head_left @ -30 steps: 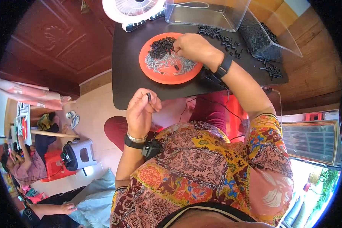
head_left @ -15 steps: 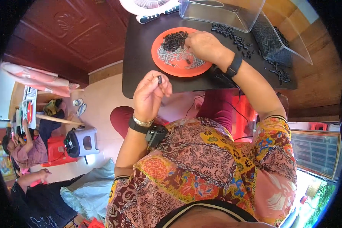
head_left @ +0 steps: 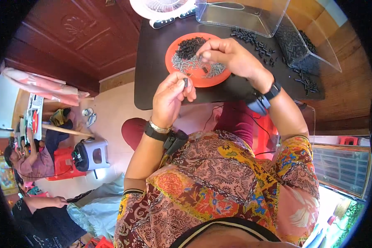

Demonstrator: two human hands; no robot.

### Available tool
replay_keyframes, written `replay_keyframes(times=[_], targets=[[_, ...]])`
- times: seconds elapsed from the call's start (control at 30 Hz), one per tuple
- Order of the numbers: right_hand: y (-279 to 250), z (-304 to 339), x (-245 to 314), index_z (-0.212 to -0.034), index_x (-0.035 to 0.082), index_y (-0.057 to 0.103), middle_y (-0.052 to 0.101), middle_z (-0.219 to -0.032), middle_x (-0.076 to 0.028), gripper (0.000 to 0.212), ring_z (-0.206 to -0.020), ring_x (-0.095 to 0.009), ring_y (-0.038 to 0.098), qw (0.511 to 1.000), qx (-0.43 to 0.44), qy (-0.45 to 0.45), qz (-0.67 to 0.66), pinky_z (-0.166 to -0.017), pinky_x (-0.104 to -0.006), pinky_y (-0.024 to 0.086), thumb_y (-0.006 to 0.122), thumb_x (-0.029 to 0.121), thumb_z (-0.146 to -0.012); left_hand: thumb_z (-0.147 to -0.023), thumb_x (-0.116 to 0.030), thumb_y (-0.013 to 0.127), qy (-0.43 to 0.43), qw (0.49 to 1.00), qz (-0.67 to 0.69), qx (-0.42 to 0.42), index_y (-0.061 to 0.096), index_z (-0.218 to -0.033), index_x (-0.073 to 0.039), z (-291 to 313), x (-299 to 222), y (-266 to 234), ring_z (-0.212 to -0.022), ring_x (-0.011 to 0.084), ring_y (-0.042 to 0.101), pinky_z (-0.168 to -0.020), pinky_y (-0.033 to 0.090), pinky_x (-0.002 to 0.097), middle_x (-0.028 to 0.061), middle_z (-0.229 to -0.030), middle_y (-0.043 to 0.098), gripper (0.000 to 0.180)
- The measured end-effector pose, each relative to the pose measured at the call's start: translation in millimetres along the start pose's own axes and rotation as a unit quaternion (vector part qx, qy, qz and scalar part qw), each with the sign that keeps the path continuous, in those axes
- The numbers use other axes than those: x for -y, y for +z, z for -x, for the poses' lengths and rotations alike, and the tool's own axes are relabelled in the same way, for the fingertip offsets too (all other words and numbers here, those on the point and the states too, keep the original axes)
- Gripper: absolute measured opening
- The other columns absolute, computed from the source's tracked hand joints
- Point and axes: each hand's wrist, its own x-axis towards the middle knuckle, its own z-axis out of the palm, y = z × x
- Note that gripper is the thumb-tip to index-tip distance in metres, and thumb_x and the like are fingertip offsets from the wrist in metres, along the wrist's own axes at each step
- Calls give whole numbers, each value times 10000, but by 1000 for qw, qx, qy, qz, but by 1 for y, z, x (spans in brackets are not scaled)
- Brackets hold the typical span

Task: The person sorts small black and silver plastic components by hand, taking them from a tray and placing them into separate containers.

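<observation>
In the head view my left hand [head_left: 169, 98] is closed just in front of the orange plate [head_left: 201, 84], pinching a small black plastic piece [head_left: 185, 82] between thumb and finger. Over the right part of the plate my right hand [head_left: 235, 60] is pinched shut, its fingertips above the pile. Whatever those fingertips hold is too small to make out. On the plate lie a heap of black pieces [head_left: 189, 48] and many small grey screw-like pieces [head_left: 182, 63]. One black piece [head_left: 205, 70] sits apart among the grey ones.
The dark table [head_left: 146, 78] also carries a clear plastic bin [head_left: 235, 25], scattered black parts [head_left: 254, 41], and a tilted clear container [head_left: 299, 58] at the right. A white fan [head_left: 161, 7] stands at the back. Another person [head_left: 37, 159] sits at the far left, beside stools [head_left: 89, 153].
My right hand has lifted from the heap and drawn back toward me, fingertips pinched. My left hand has moved right, toward it, still holding the black piece.
</observation>
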Motion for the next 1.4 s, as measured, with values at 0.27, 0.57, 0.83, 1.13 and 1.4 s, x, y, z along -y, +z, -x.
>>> replay_keyframes(times=[0.27, 0.57, 0.83, 1.13, 1.4], targets=[[26, 22, 19, -989, -10, 627, 666, -903, -32, 158, -863, -80, 587, 998, -15, -57, -34, -816, -259, 473, 551, 118, -939, -928, -257, 514, -19, 999, 9, 26, 507, -898, -24, -10, 7, 12, -714, 170, 536, -653, 417, 280, 48, -779, 504, 235], [38, 22, 14, -904, 23, 619, 611, -811, -103, 70, -790, -259, 628, 980, -42, -164, 106, -729, -336, 481, 559, 42, -874, -934, -244, 515, -33, 998, 50, 15, 500, -880, -44, -1, 10, 9, -717, 165, 550, -649, 425, 273, 40, -781, 515, 209], [42, 28, 17, -948, 26, 614, 621, -882, -93, 94, -825, -243, 612, 967, -38, -195, 162, -779, -335, 480, 576, 9, -864, -933, -245, 518, -53, 997, 58, 11, 495, -845, -48, 4, 7, 11, -700, 158, 530, -642, 410, 266, 33, -767, 501, 217], [57, 33, 5, -914, 20, 618, 621, -822, -96, 85, -777, -273, 607, 956, -102, -191, 198, -701, -350, 490, 576, -3, -844, -933, -273, 506, 3, 999, -22, -42, 485, -820, -50, 8, 22, 14, -686, 134, 514, -636, 402, 252, 37, -743, 509, 251], [68, 35, -4, -931, 20, 619, 620, -825, -91, 90, -782, -270, 601, 947, -121, -201, 218, -683, -347, 488, 579, 6, -851, -931, -266, 505, 13, 997, -2, -71, 494, -869, -43, 16, 30, 13, -709, 124, 518, -649, 406, 249, 46, -805, 533, 231]])
